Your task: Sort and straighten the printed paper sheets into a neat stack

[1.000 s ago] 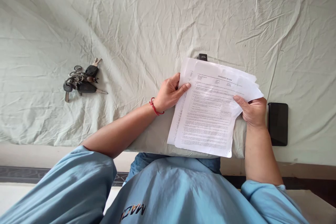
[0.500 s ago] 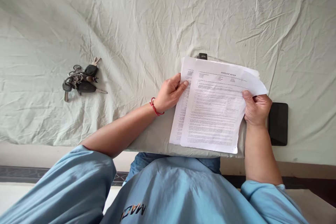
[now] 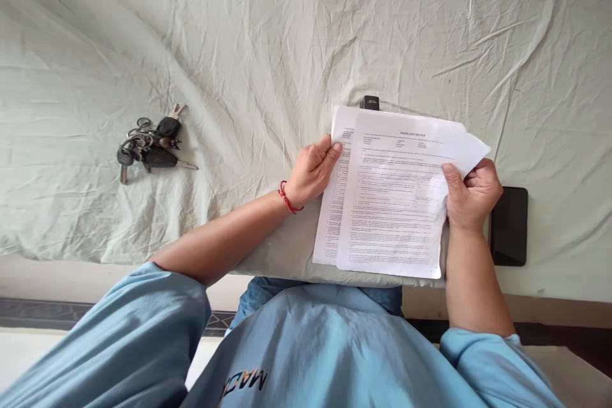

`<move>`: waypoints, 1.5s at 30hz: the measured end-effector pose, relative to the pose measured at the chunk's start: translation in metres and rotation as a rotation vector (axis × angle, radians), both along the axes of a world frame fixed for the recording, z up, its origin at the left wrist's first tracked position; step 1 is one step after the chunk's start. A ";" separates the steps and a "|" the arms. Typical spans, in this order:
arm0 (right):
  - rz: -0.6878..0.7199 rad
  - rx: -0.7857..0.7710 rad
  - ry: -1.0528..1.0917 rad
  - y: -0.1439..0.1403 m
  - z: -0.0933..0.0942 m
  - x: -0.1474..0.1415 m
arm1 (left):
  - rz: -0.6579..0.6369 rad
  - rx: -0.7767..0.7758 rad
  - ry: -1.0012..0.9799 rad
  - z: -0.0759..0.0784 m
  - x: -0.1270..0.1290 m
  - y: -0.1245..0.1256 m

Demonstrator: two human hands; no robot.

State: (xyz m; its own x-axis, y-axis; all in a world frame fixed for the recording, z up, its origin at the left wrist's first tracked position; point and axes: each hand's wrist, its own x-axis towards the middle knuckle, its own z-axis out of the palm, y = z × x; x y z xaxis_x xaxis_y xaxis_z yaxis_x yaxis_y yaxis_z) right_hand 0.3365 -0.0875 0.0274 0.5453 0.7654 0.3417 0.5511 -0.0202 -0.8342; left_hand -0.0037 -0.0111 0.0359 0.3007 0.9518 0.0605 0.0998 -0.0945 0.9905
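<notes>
Wrinkled pale green bedsheet (image 3: 268,32) covers the whole surface ahead of me; creases run across it in all directions. Its near edge drops off just in front of my lap, and below that a strip of pale floor with a dark patterned border shows at the left.

I wear a light blue long-sleeved shirt (image 3: 335,357), sleeves pushed up past the elbows.

A stack of white printed paper sheets (image 3: 392,204) lies on the sheet right before me, near the bed's edge. The top page is shifted to the right of the one beneath, so a band of the lower page shows along the left side.

My left hand (image 3: 313,169), red thread bracelet at the wrist, is partly curled, fingers pressing on the left edge of the stack. My right hand (image 3: 471,194) is closed on the right edge of the top page, thumb lying over the print.

A black flat smartphone (image 3: 510,226) lies face up just right of my right hand. A small black clip-like object (image 3: 369,102) peeks out above the papers. A bunch of dark keys on metal rings (image 3: 150,143) rests well apart to the left.
</notes>
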 end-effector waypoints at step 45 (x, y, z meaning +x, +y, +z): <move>0.124 -0.106 -0.175 -0.007 0.008 -0.028 | 0.073 0.036 0.120 0.006 0.013 -0.023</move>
State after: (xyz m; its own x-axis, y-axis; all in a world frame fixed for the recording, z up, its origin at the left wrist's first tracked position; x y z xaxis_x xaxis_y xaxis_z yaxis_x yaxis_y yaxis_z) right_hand 0.3084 -0.0944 0.0357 0.3841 0.8597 0.3367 0.6910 -0.0258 -0.7224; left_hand 0.0089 -0.0338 0.0420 0.2378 0.9693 0.0628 0.2250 -0.1178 0.9672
